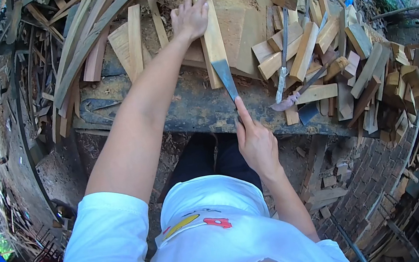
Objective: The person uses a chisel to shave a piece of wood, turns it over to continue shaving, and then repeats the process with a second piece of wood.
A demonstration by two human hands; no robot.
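A long pale wooden plank (213, 37) points away from me across the worn workbench, with another piece of wood partly under it. My left hand (190, 19) holds the plank near its far part, thumb across the top face and fingers over the left edge. In my right hand (257, 145) is a putty knife (225, 76), its forefinger stretched along the tool. The wide blade end meets the plank's near end; the handle is mostly hidden in my grip.
Many short wood offcuts (306, 50) are heaped on the right of the workbench (178, 108). Among them lies a thin metal tool (282, 64) with a wrapped end. Long wooden strips (90, 34) lean at the left. A large wooden block (241, 21) sits behind the plank.
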